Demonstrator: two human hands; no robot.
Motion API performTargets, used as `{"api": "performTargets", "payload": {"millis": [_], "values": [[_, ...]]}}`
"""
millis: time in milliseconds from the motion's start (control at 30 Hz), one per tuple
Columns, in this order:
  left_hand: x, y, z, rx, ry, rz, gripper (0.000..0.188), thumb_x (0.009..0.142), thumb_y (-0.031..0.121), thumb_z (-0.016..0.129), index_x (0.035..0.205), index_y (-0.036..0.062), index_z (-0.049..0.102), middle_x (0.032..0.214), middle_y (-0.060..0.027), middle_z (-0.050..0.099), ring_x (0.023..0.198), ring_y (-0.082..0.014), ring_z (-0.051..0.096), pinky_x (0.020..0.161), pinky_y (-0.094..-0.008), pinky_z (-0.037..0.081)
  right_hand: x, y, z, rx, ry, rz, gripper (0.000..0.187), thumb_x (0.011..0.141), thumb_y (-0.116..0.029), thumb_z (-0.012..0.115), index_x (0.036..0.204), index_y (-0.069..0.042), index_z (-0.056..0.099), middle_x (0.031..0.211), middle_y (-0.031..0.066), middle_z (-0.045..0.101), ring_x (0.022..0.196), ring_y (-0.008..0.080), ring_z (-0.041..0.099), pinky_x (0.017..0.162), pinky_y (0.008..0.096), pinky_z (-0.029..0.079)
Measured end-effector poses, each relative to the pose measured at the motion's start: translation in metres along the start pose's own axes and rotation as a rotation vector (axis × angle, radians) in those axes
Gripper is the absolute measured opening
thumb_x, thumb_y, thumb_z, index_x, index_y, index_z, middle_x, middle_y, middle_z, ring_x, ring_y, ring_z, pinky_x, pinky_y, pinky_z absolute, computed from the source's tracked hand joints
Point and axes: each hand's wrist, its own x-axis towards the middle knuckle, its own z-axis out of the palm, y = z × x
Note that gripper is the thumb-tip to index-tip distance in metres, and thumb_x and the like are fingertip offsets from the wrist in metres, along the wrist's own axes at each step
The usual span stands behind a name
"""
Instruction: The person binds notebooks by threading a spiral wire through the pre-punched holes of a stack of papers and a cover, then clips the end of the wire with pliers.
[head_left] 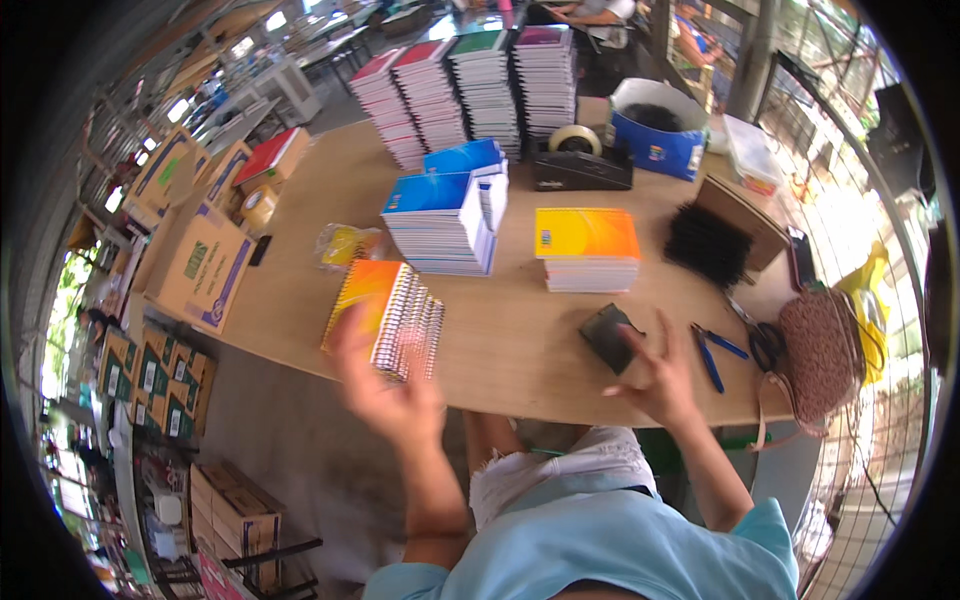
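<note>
My left hand (395, 395), smeared by motion, is raised at the near side of a pile of spiral-bound notebooks (375, 285) with orange-yellow covers. Its fingers look stretched apart, and nothing shows in them. Over the table's near edge, my right hand (660, 375) has its fingers spread and holds nothing. Just left of its fingertips lies a small dark block (606, 338). Blue-handled pliers (712, 355) rest to the right of that hand. Beyond it sits a stack of orange-yellow notebooks or pads (587, 250), with no spiral visible.
Blue-covered stacks (440, 225) stand mid-table, with tall notebook stacks (480, 90) behind. A tape dispenser (580, 165), a blue tub (655, 135), black wire-like bundles (708, 245), scissors (765, 340) and a woven bag (822, 350) line the right. A cardboard box (200, 265) stands left.
</note>
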Motion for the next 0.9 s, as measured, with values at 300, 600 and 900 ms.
{"api": "performTargets", "payload": {"millis": [300,600,900], "values": [[-0.004,-0.131,0.214,-0.032,-0.843,-0.528,0.056,0.077,0.037,0.086,0.109,-0.0035,0.066,0.092,-0.0147,0.071,0.082,-0.0239,0.069,0.072,-0.0362,0.054,0.014,0.060,-0.019,0.013,0.047,-0.087,0.043,0.073,-0.018,0.082,0.115,-0.015,0.075,0.132,0.0198,0.056,0.119,0.0418,0.053,0.100,0.0498,0.047],[0.012,-0.104,0.212,-0.005,-0.776,-0.487,0.036,0.079,0.012,0.083,0.107,0.0004,0.066,0.094,-0.0130,0.073,0.080,-0.0186,0.069,0.073,-0.0332,0.055,0.103,0.170,-0.003,-0.430,0.231,-0.089,0.017,0.075,-0.013,0.072,0.092,-0.012,0.072,0.104,0.0069,0.054,0.101,0.0265,0.053,0.082,0.0464,0.044],[-0.078,-0.015,0.073,-0.168,-0.629,-0.056,0.041,0.094,-0.009,0.053,0.130,0.0074,0.063,0.114,-0.0157,0.061,0.101,-0.0260,0.059,0.087,-0.0348,0.051,0.088,0.174,-0.047,-0.277,0.199,-0.258,0.043,0.083,0.001,0.062,0.124,-0.008,0.060,0.101,0.0085,0.057,0.097,0.0281,0.060,0.093,0.0474,0.046]]}}
